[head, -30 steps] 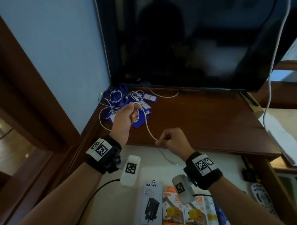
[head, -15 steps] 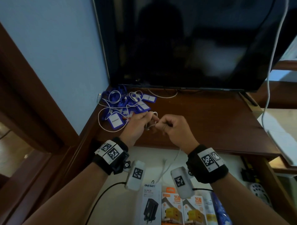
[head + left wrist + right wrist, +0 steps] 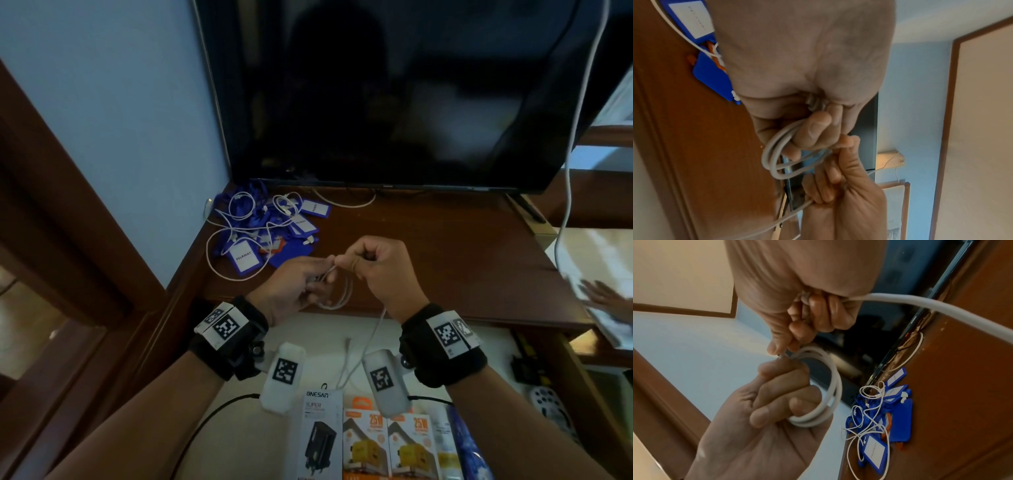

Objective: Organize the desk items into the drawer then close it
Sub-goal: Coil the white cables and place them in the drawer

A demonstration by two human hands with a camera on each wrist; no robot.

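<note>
Both hands meet above the front edge of the brown desk (image 3: 445, 260), working one white cable (image 3: 344, 296). My left hand (image 3: 308, 279) holds a small coil of it (image 3: 777, 160) (image 3: 826, 399) looped round its fingers. My right hand (image 3: 370, 260) grips the same cable just beside, and the free end (image 3: 363, 346) trails down from it into the open drawer (image 3: 239, 428). At the desk's back left lies a heap of blue name tags (image 3: 270, 233) tangled with more thin white cables (image 3: 222, 240).
A dark TV screen (image 3: 394, 96) stands along the back of the desk. In the drawer lie charger boxes (image 3: 373, 445), a black plug item (image 3: 524, 370) and a remote (image 3: 548, 407) at the right. A white cord (image 3: 575, 137) hangs at the right.
The two hands have come together from apart: the left drew back from the tag heap, the right moved up to it, and the cable is now gathered in loops in the left hand.
</note>
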